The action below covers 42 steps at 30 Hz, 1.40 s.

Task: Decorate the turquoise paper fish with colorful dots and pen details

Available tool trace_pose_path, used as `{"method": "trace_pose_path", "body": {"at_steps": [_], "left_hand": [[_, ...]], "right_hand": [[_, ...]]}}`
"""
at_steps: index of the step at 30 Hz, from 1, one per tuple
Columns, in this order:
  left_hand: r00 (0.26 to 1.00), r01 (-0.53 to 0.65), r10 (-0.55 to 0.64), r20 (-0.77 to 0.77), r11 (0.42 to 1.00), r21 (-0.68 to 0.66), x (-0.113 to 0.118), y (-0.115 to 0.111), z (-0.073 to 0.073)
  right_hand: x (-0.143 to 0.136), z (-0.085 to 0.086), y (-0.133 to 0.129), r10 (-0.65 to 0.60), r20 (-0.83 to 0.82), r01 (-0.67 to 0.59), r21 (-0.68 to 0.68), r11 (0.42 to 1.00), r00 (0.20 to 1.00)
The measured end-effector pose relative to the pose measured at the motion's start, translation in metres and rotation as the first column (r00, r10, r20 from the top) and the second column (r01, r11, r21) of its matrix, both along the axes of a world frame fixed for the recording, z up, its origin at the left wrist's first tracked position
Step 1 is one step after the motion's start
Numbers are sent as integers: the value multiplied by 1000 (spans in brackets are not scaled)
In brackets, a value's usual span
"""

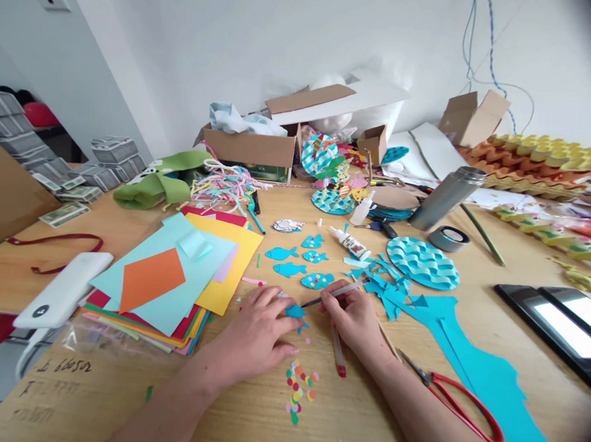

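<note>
My left hand (260, 326) lies flat with fingers apart, its fingertips pressing a small blue paper fish (295, 311) to the table. In my right hand (348, 314) is a pen (313, 302), its tip against the edge of that fish. A second pen with a red end (339, 362) lies beside the right hand. Several blue paper fish (289, 269) are laid out just beyond; one fish (317, 281) bears coloured dots. Loose paper dots (298, 391) are scattered nearer to me, below the left hand.
Coloured paper sheets (149, 290) are stacked left, beside a white power bank (62, 288). Right are red-handled scissors (461, 404), blue paper scraps (463, 344), a glue bottle (351, 243), a woven blue disc (422, 263), a flask (447, 198) and a tablet (563, 338). Cardboard boxes (251, 147) stand behind.
</note>
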<state>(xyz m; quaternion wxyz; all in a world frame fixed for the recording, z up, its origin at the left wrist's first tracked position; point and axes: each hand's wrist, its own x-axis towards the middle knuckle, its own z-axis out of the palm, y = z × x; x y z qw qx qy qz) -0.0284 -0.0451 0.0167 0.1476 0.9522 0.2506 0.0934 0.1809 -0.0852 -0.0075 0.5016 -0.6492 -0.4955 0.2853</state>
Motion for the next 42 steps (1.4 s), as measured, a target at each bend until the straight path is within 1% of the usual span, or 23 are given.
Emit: {"method": "trace_pose_path", "body": {"at_steps": [5,13,19,24,35,42], "left_hand": [[1000,-1,1,12,1000,-2,0,0,0],[1000,8,-8,19,1000,9,0,1,-3],[1000,2,-2,14,1000,1,0,0,-2],[1000,-3,3,5,1000,-1,1,0,-1],[1000,1,-1,1,1000,0,0,0,-1],[1000,-1,1,-8,1000,-9,1,0,2]], "right_hand": [[0,-2,0,3,28,-3,1,1000,1000],[0,-1,0,0,-4,0,-22,1000,1000],[0,-1,0,-4,27,4,-5,1000,1000],[-1,1,0,-8,16,8,4,1000,1000],[0,1,-1,-1,4,1,-16,1000,1000],[0,1,-1,3,16,-3,-21,1000,1000]]}}
